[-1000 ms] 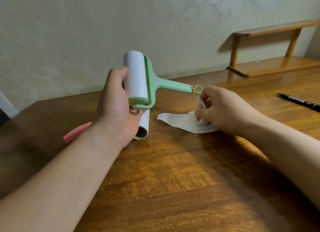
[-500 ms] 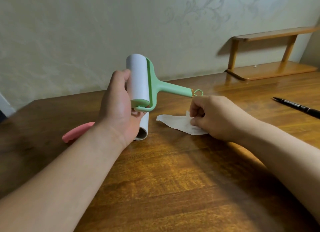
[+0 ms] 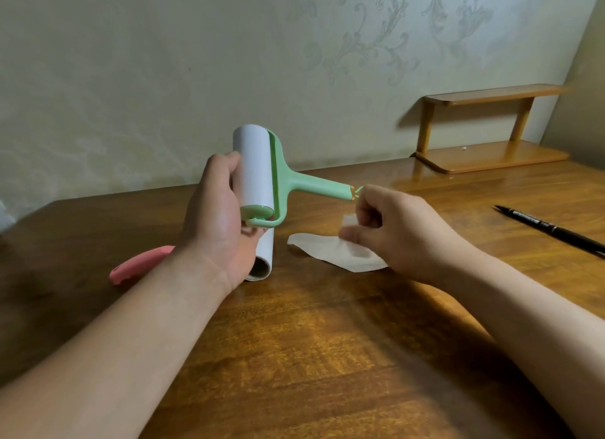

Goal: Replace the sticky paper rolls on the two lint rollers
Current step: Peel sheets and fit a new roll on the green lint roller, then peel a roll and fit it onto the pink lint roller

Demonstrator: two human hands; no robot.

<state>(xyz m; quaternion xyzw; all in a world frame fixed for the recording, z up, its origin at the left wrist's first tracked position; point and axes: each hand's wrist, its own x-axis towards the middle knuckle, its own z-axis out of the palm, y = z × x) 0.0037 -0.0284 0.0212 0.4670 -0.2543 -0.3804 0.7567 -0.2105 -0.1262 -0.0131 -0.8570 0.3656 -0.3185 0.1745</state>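
Note:
My left hand (image 3: 219,219) grips the white paper roll (image 3: 253,166) mounted on the green lint roller (image 3: 314,186), held above the table with its handle pointing right. My right hand (image 3: 399,229) pinches one end of a torn white sticky sheet (image 3: 330,252) that lies on the table below the green handle's tip. A second white roll (image 3: 262,258) lies on the table under my left hand, its hollow end facing me. A pink lint roller handle (image 3: 140,263) shows to the left, mostly hidden behind my left forearm.
The wooden table (image 3: 311,340) runs up to a pale patterned wall. A black pen (image 3: 553,229) lies at the right. A small wooden shelf (image 3: 484,127) stands at the back right corner.
My right hand has lifted slightly off the table and pulled the end of the sheet up with it. The green roller stays in my left hand with little change.

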